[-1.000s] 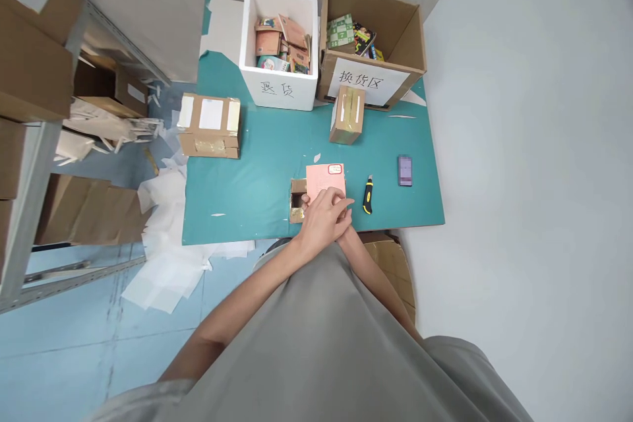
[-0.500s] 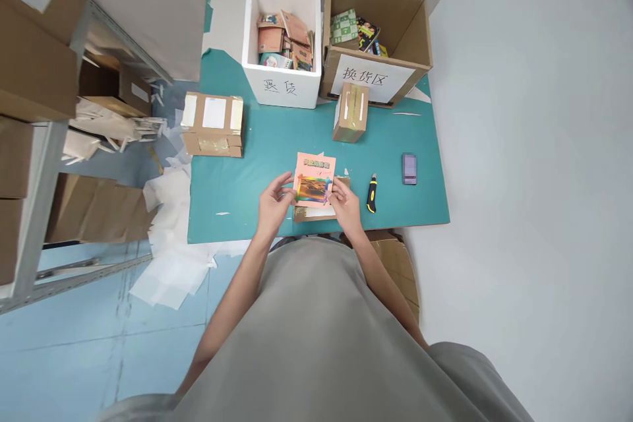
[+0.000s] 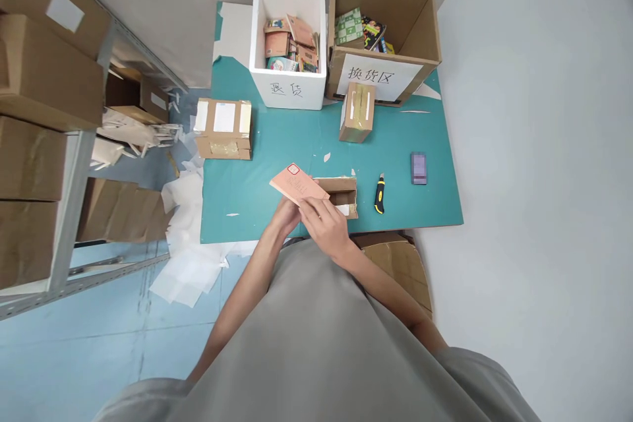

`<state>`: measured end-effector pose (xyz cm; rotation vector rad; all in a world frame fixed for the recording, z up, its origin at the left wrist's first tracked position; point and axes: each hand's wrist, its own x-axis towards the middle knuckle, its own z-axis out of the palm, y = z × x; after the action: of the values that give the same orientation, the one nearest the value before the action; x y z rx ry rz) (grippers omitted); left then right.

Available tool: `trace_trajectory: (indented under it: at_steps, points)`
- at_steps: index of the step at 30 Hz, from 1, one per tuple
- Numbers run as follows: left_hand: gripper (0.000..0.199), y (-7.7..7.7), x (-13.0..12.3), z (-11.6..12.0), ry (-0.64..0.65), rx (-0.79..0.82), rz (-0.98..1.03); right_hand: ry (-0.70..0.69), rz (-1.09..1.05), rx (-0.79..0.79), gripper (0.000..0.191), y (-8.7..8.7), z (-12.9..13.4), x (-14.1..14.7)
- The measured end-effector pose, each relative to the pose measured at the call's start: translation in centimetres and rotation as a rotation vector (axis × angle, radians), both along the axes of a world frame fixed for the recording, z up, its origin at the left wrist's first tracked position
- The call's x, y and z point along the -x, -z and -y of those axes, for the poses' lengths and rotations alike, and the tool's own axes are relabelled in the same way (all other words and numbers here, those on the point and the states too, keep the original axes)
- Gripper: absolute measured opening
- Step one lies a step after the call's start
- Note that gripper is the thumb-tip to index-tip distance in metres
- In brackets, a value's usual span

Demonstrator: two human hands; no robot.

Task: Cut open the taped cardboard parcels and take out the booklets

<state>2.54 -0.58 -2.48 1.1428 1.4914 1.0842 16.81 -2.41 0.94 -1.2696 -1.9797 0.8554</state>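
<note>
A thin pink booklet (image 3: 299, 183) is held tilted above the near edge of the green-topped table (image 3: 277, 145). My left hand (image 3: 285, 213) grips it from below, its fingers partly hidden behind the booklet. Over the lower right corner lies my right hand (image 3: 324, 224), its fingers closed on the booklet's edge. The side facing me is mostly plain, with a small red-framed mark. Just behind and to the right of the hands, an opened small cardboard box (image 3: 346, 191) sits on the table, partly covered by the booklet and my right hand.
A black and yellow utility knife (image 3: 379, 194) and a phone (image 3: 418, 168) lie to the right. Behind stand a white foam box (image 3: 289, 95) of booklets, a big carton (image 3: 430, 56) and a small taped box (image 3: 357, 112). Another taped box (image 3: 223, 128) is at left, beside shelving (image 3: 74, 198).
The booklet has been turned over from its colourful cover to a plainer side and tilted. My right hand has moved left across it, and the opened box beneath now shows more.
</note>
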Motion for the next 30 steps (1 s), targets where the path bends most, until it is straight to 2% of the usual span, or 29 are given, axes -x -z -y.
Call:
trace_trajectory:
  at_steps: [3, 5, 7, 11, 13, 15, 16, 18, 21, 23, 25, 26, 27, 28, 30]
  points:
    - [0.037, 0.6, 0.1, -1.4, 0.019, 0.151, 0.428, 0.175, -0.061, 0.068, 0.035, 0.3, -0.8, -1.7]
    - [0.056, 0.7, 0.6, -1.2, 0.02, 0.274, 0.646, 0.278, -0.104, 0.122, 0.037, 0.8, -1.0, -3.0]
    - [0.067, 0.9, 1.1, -0.3, 0.037, 0.353, 0.645, 0.35, -0.192, 0.202, 0.039, 1.9, -0.8, -4.1]
    - [0.077, 1.9, 1.9, 1.6, 0.127, 0.426, 0.519, 0.375, -0.467, 0.527, 0.048, 5.0, 0.0, -5.5]
    - [0.078, 2.2, 2.3, 1.4, 0.128, 0.405, 0.471, 0.38, -0.563, 0.61, 0.057, 6.0, -0.5, -5.4]
    - [0.079, 1.5, 2.9, -0.2, 0.112, 0.347, 0.44, 0.339, -0.606, 0.618, 0.063, 5.5, -2.5, -4.8]
    - [0.081, 0.6, 3.4, -1.7, 0.103, 0.302, 0.427, 0.306, -0.614, 0.593, 0.064, 4.7, -4.2, -4.2]
    - [0.085, -2.2, 4.5, -5.5, 0.077, 0.183, 0.389, 0.241, -0.636, 0.497, 0.065, 1.7, -8.6, -2.7]
    - [0.088, -8.5, 6.4, -12.1, 0.012, -0.05, 0.268, 0.174, -0.742, 0.343, 0.069, -4.3, -15.8, 0.3]
    - [0.08, -12.4, 7.4, -15.6, -0.126, -0.214, 0.18, 0.175, -0.794, 0.294, 0.077, -7.6, -19.5, 2.0]
    - [0.069, -14.6, 8.0, -17.6, -0.253, -0.349, 0.125, 0.174, -0.809, 0.251, 0.08, -8.9, -21.3, 2.8]
    - [0.063, -14.8, 8.2, -17.9, -0.286, -0.394, 0.112, 0.165, -0.797, 0.238, 0.078, -8.7, -21.4, 2.7]
    - [0.057, -14.3, 8.3, -17.7, -0.303, -0.415, 0.106, 0.153, -0.771, 0.228, 0.075, -7.9, -21.1, 2.2]
    - [0.053, -13.1, 8.4, -17.2, -0.305, -0.403, 0.108, 0.146, -0.733, 0.222, 0.071, -6.6, -20.4, 1.4]
    - [0.049, -9.1, 8.4, -14.9, -0.291, -0.28, 0.123, 0.182, -0.635, 0.218, 0.063, -2.8, -18.0, -1.4]
